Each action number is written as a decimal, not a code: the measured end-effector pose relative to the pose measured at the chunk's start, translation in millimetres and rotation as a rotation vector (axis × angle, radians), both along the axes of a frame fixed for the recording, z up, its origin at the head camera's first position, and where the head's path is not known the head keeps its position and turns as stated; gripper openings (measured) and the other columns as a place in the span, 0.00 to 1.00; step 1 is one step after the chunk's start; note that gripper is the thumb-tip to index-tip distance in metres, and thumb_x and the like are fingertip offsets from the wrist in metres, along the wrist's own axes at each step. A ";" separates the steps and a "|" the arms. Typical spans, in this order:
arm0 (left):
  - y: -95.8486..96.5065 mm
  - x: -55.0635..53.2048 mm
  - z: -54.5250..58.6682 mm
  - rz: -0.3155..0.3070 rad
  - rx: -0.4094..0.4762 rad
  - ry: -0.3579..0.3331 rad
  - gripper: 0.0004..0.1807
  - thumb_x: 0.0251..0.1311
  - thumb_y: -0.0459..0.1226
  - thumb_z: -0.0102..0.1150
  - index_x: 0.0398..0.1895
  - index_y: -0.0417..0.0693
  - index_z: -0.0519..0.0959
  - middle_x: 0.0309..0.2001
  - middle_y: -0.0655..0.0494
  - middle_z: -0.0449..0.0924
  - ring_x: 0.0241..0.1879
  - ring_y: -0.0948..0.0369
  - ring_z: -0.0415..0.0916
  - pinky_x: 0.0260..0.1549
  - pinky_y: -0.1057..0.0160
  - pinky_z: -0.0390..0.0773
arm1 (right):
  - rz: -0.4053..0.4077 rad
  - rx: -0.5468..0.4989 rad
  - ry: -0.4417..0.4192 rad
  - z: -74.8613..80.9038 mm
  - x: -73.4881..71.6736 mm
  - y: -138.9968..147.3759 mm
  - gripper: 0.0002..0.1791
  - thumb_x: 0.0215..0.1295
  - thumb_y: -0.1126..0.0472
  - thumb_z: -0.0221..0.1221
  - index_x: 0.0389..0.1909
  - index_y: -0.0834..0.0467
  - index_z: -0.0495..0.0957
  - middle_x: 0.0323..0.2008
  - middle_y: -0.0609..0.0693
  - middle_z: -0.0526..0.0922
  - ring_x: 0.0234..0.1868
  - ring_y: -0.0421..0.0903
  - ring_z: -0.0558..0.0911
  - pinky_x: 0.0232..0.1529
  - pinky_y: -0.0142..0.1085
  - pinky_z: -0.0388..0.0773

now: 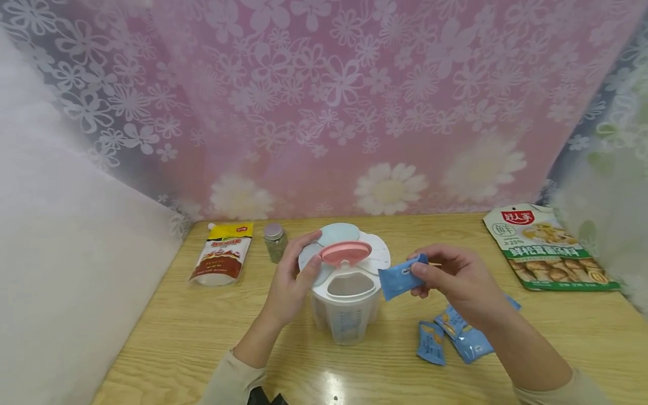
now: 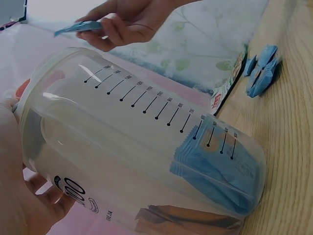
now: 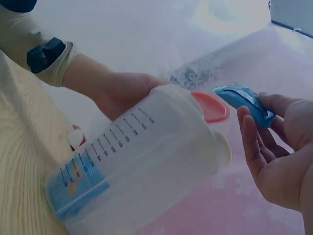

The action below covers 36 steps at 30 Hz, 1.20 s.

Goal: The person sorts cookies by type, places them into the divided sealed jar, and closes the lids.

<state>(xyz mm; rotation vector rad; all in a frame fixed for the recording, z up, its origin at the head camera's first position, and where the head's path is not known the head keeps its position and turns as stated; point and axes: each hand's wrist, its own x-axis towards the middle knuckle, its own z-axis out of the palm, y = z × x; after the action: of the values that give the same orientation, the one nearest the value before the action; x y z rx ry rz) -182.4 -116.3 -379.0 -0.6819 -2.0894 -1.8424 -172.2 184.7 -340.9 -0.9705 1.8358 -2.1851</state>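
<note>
A clear storage container [image 1: 349, 323] with scale marks stands on the table. Its white lid [image 1: 377, 256] carries pale blue flaps and a raised pink flap [image 1: 346, 253], with an opening below that flap. My left hand [image 1: 288, 281] grips the lid's left side, thumb by the pink flap. Between thumb and fingers my right hand [image 1: 453, 278] pinches a small blue snack packet [image 1: 400, 278], just right of the opening. In the left wrist view a blue packet [image 2: 215, 166] lies at the container's bottom, and a brown packet [image 2: 186, 219] sits in another compartment.
Several blue packets [image 1: 431, 343] lie on the wooden table [image 1: 167, 349] below my right forearm. A spouted pouch [image 1: 221, 254] and a small lidded jar [image 1: 275, 243] stand at the back left. A large green and white food bag [image 1: 549, 247] lies at the back right, before a floral curtain [image 1: 324, 112].
</note>
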 end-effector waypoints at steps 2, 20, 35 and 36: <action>0.2 0.0 0.2 -0.006 0.001 0.006 0.23 0.73 0.40 0.51 0.68 0.44 0.70 0.66 0.46 0.67 0.64 0.54 0.66 0.62 0.70 0.70 | -0.023 0.001 0.028 4.7 2.1 -5.1 0.19 0.71 0.78 0.49 0.50 0.58 0.83 0.43 0.47 0.85 0.31 0.42 0.85 0.33 0.34 0.83; -1.7 -1.4 -0.5 -0.016 0.002 0.016 0.23 0.73 0.40 0.51 0.69 0.45 0.69 0.66 0.46 0.66 0.63 0.54 0.66 0.61 0.70 0.71 | -0.151 0.263 0.247 21.4 2.2 -40.5 0.14 0.64 0.75 0.61 0.49 0.61 0.80 0.41 0.44 0.84 0.36 0.42 0.86 0.36 0.34 0.84; -1.7 -1.2 1.7 -0.005 -0.020 0.011 0.24 0.73 0.40 0.52 0.69 0.44 0.69 0.66 0.46 0.67 0.66 0.54 0.65 0.64 0.70 0.67 | -0.164 0.323 0.278 16.8 -2.7 -44.7 0.11 0.63 0.73 0.63 0.43 0.58 0.85 0.40 0.47 0.83 0.36 0.42 0.80 0.32 0.32 0.81; -1.8 -1.2 1.6 -0.004 -0.021 0.013 0.24 0.73 0.40 0.52 0.69 0.44 0.69 0.66 0.46 0.67 0.66 0.54 0.65 0.64 0.70 0.67 | -0.166 0.329 0.281 16.6 -2.9 -44.8 0.11 0.63 0.73 0.63 0.43 0.58 0.86 0.40 0.47 0.83 0.36 0.42 0.80 0.32 0.33 0.80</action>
<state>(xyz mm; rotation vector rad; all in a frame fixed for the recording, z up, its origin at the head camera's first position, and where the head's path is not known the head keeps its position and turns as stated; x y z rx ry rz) -183.6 -118.1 -377.4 -0.7015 -2.1030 -1.8156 -175.1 140.0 -324.3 -1.1310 2.3854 -1.8107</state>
